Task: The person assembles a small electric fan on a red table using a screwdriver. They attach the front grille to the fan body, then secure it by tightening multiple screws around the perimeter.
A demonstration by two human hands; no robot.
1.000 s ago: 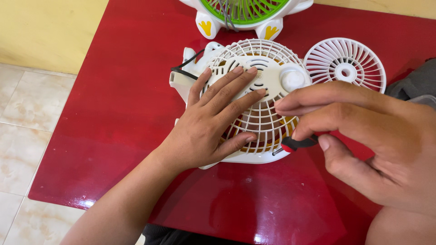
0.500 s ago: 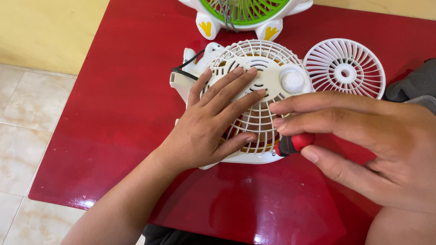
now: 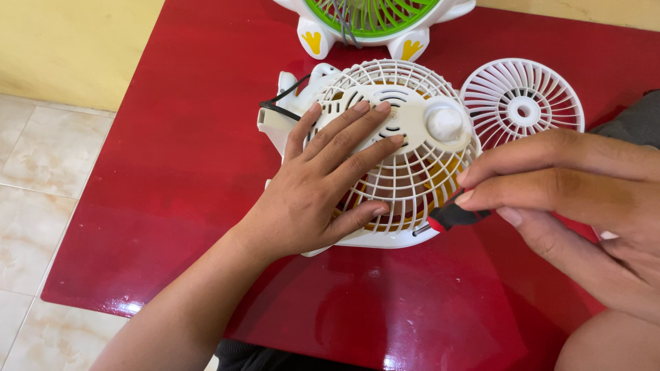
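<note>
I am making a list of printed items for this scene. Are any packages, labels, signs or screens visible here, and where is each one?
None can be seen: no package, label, sign or screen.
The red table carries only a white fan, a loose white grille and a green fan.

Your surface: glossy red table point(image 3: 206, 172). On it: white fan body point(image 3: 405, 172) under your left hand point(image 3: 309, 192); loose white grille point(image 3: 522, 99) beyond your right hand point(image 3: 577, 199); green-grilled fan point(image 3: 371, 17) farthest off.
</note>
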